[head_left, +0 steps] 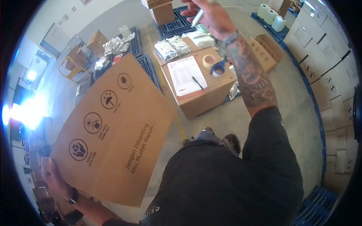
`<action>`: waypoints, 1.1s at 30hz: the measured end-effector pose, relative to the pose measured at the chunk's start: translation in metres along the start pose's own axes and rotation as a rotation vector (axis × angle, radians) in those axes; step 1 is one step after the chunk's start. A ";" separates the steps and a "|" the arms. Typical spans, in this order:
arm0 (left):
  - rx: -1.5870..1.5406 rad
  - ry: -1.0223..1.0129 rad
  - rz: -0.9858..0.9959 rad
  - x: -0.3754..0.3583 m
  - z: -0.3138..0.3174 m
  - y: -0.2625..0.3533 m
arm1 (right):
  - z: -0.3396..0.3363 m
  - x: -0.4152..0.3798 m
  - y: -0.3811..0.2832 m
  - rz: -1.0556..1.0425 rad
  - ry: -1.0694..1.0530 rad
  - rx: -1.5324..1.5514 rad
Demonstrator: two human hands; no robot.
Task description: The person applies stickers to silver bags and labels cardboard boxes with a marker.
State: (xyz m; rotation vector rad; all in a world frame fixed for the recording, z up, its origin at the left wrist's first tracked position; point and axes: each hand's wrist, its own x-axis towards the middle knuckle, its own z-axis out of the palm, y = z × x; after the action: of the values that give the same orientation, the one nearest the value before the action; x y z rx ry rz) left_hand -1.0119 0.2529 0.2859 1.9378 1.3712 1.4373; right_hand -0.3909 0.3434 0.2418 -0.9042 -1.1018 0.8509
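Left hand (52, 175): low at the left side, arm bent, fingers curled and clamped over an edge, thumb side toward the camera. Dark band on the wrist. Forearm runs down toward the bottom of the frame.

Right hand (211, 15): raised and stretched well forward, arm nearly straight. Fingers closed in a grip. Metal watch on the wrist. Forearm bare and tattooed; dark short sleeve begins at the upper arm.

Hands well apart, one low, one high.
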 end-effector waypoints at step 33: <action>0.035 0.272 -0.438 -0.034 0.189 0.114 | -0.124 -0.147 0.095 0.232 -0.406 -0.031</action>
State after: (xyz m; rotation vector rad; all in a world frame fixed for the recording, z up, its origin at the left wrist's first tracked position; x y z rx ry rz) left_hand -0.7915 0.2181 0.2747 1.3724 1.8130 1.4928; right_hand -0.3171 0.2265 0.0786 -0.9191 -1.3778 1.2504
